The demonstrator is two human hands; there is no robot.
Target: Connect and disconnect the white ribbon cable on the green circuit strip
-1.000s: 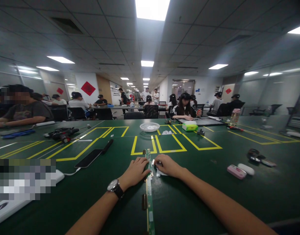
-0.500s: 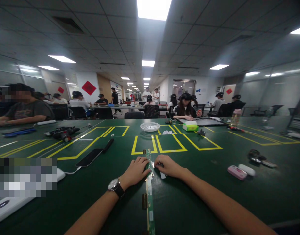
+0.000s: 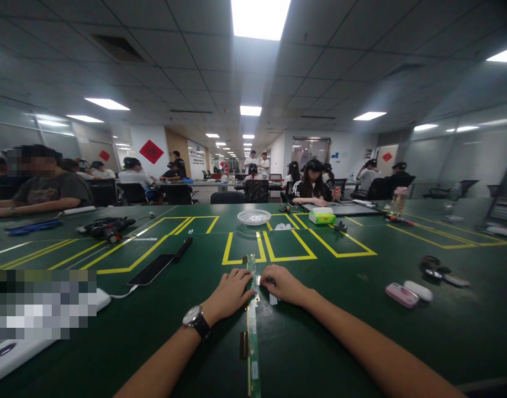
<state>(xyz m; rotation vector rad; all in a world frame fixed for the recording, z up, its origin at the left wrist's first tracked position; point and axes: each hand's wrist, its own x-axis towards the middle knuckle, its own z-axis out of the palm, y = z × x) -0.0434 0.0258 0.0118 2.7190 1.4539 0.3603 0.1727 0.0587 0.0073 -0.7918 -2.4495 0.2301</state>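
A long, narrow green circuit board [image 3: 253, 337] lies lengthwise before me, brownish flex tabs along its left edge. My left hand [image 3: 232, 290], with a watch at the wrist, lies over the board's far part; its fingers and thumb press on it from the left. At the board's right edge, my right hand [image 3: 280, 283] is closed in a pinch. A small white strip [image 3: 273, 299] shows under its curled fingers. Something shiny and pale lies between the fingertips and the board, too small to make out.
Beyond the hands stand a white mesh basket [image 3: 254, 217] and a green tissue pack [image 3: 322, 216]. A phone [image 3: 155, 269] on a cable and a white device [image 3: 17, 354] lie left. Pink and white cases [image 3: 401, 295] lie right. People sit at tables farther off.
The view has tilted slightly, so everything sits a little lower. Both hands stay at the board; the white strip under the right hand has shifted slightly left.
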